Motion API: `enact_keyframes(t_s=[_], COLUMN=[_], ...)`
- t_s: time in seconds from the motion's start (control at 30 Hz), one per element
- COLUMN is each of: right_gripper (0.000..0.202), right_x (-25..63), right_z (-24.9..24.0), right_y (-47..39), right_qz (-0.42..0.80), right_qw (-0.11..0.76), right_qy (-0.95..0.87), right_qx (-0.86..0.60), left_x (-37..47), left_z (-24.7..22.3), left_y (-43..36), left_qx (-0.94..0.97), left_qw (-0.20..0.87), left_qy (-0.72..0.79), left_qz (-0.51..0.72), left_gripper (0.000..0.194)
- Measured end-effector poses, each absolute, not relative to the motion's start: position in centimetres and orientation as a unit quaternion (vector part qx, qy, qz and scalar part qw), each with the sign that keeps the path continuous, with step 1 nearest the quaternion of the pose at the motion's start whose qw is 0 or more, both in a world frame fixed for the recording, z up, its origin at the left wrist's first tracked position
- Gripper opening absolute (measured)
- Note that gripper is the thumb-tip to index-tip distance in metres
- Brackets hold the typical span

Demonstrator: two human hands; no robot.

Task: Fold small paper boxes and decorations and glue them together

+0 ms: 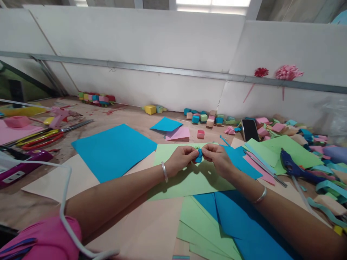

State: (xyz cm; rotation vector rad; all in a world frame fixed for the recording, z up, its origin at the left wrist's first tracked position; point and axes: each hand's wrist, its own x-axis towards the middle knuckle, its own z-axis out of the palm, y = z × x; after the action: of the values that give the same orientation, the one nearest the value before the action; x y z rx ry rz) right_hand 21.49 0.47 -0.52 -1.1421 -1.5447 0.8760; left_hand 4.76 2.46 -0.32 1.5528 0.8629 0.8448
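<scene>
Between my two hands is a small blue folded paper piece (199, 156), pinched from both sides above a light green paper sheet (173, 186). My left hand (182, 159) has thumb and forefinger closed on its left side. On the other side, my right hand (217, 158) grips it with the fingertips. A bit of green and red shows beside the blue piece, too small to make out. Just beyond my hands sits a small red paper box (200, 134). Pink paper (178, 134) and blue paper (166, 124) lie farther back.
Blue sheets (114, 151) lie at left. A blue glue gun (295, 166), scissors (267, 168), a phone (249, 130) and heaped paper pieces are at right. More scissors (48, 139) and a purple power strip (29, 168) stand left. A white cable (65, 202) crosses near my left arm.
</scene>
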Motion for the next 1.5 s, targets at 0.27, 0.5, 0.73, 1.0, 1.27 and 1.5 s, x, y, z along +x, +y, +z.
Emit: enact_keyframes(t_s=[0.27, 0.5, 0.73, 1.0, 1.27, 1.5], right_gripper=[0.020, 0.020, 0.020, 0.016, 0.016, 0.019], right_x=[21.6, 21.8, 21.6, 21.5, 21.3, 21.3], right_z=[0.1, -0.7, -0.8, -0.9, -1.0, -1.2], right_y=[0.4, 0.3, 0.0, -0.1, 0.1, -0.1], right_qz=[0.245, 0.211, 0.171, 0.160, 0.270, 0.314], right_qw=[0.449, 0.466, 0.488, 0.502, 0.538, 0.537], right_qy=[-0.705, -0.694, -0.689, -0.690, -0.660, -0.645], right_qx=[-0.491, -0.507, -0.508, -0.496, -0.450, -0.443], left_x=[4.9, 5.2, 5.0, 5.0, 4.7, 4.0], left_z=[-0.4, -0.1, 0.1, -0.1, -0.4, -0.8], left_y=[2.4, 2.0, 1.9, 1.8, 2.0, 2.8], left_qx=[0.695, 0.642, 0.624, 0.628, 0.736, 0.808], left_qw=[0.503, 0.595, 0.593, 0.592, 0.360, 0.138], left_qy=[0.370, 0.351, 0.366, 0.375, 0.384, 0.342], left_qz=[0.357, 0.331, 0.354, 0.337, 0.427, 0.460], left_gripper=[0.029, 0.016, 0.009, 0.014, 0.011, 0.014])
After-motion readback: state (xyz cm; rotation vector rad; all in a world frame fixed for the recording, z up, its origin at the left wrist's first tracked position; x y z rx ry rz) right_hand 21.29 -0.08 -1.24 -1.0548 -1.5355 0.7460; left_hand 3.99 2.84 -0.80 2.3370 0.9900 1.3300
